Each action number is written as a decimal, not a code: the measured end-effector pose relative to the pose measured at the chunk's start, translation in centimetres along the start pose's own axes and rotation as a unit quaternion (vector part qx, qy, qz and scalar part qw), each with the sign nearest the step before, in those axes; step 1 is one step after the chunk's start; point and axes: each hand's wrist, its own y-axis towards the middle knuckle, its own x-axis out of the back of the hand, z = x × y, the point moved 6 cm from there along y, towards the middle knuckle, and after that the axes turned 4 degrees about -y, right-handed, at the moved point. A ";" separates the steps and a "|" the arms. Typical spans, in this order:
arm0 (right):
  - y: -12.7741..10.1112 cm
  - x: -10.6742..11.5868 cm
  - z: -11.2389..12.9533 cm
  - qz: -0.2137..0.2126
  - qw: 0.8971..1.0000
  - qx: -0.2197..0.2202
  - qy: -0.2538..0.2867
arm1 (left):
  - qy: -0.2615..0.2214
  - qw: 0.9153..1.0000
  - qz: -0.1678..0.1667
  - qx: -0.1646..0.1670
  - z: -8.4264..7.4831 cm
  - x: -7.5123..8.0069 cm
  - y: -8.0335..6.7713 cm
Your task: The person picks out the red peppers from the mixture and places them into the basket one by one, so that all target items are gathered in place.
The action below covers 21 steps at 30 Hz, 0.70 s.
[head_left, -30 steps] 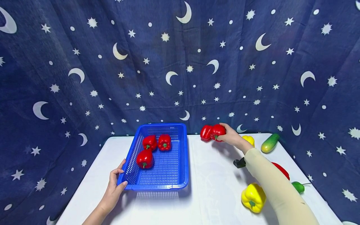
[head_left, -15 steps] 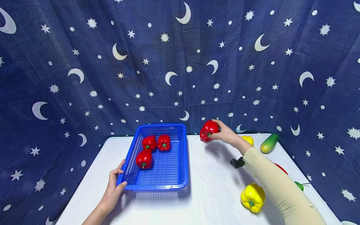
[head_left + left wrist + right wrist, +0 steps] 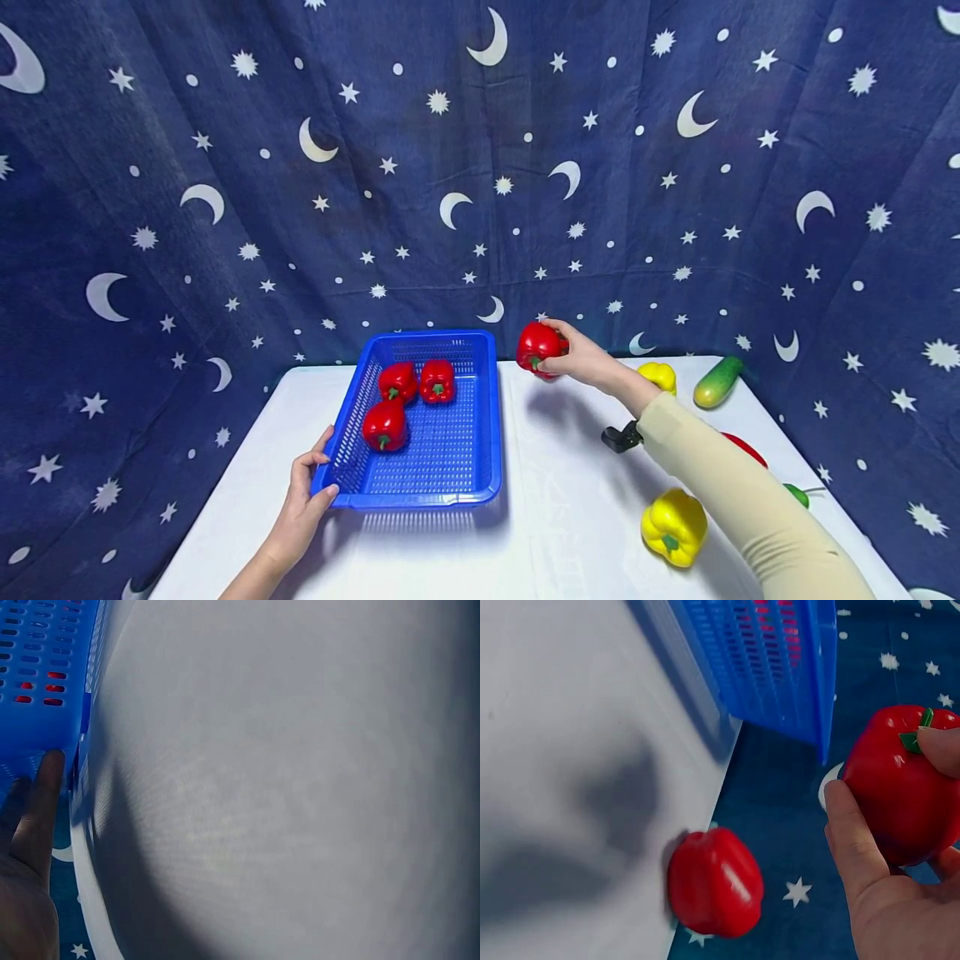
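Observation:
My right hand (image 3: 583, 358) holds a red bell pepper (image 3: 534, 346) with a green stem, raised above the back of the table. In the right wrist view the thumb lies by the stem, and the fingers wrap the pepper's side. Below it another red bell pepper (image 3: 716, 883) rests at the table's back edge, mostly hidden in the head view. At the near left corner of a blue plastic basket (image 3: 412, 502), my left hand (image 3: 298, 508) grips the rim, thumb on top. Inside the basket's left and back part lie three red bell peppers (image 3: 385, 425).
A yellow bell pepper (image 3: 673, 527) sits at the front right, and another yellow one (image 3: 658, 377) shows behind the right arm. Farther right lie a green, cucumber-like vegetable (image 3: 717, 382), a partly covered red item (image 3: 745, 448) and a small green pepper (image 3: 797, 495). A starry blue curtain (image 3: 495, 192) hangs behind the table.
The right hand has carried its red bell pepper leftward, across in front of the other one and towards the basket. Left hand and basket stay where they were.

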 end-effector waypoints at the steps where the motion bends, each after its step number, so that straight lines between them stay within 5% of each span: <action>1: 0.0 -0.2 0.2 0.003 1.000 -0.001 0.002 | -0.001 1.000 -0.001 -0.001 -0.1 0.0 0.0; 14: -0.5 -4.0 3.3 0.047 0.999 0.011 0.018 | 0.003 1.000 -0.005 -0.004 -0.3 0.0 0.0; 21: -0.5 -5.5 4.2 0.057 0.998 0.008 -0.022 | 0.022 1.000 -0.011 0.008 -0.3 0.0 0.0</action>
